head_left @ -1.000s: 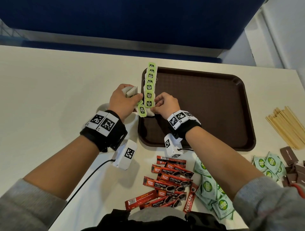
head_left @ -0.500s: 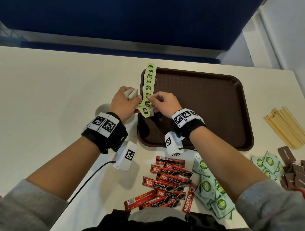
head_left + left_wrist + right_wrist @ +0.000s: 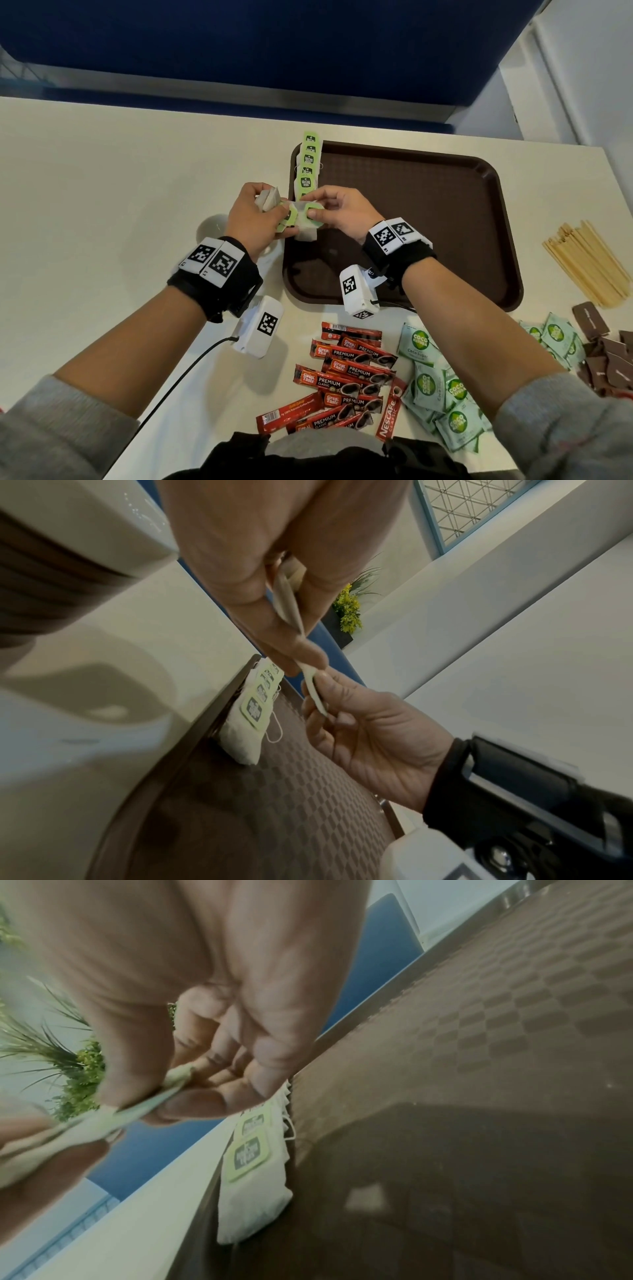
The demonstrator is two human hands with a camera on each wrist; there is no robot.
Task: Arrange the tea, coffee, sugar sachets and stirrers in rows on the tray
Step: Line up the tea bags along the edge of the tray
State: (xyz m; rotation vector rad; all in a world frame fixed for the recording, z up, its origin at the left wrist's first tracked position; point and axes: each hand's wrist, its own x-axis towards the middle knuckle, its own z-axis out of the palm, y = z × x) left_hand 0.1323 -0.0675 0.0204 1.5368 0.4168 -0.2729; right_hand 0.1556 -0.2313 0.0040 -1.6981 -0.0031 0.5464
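Green-tagged tea bag is passing between hands just above the brown tray's left edge: the right hand is pinching it, while the left hand is gripping spare tea bags. The row of tea bags is running along that edge. Best practice, I judge: lay it overlapping the nearest bag, tag up. Nearby packets are reading "Great Taste Premium Classic" on coffee sticks, "Nescafe Classic", "Coco Natura" sugar sachets.
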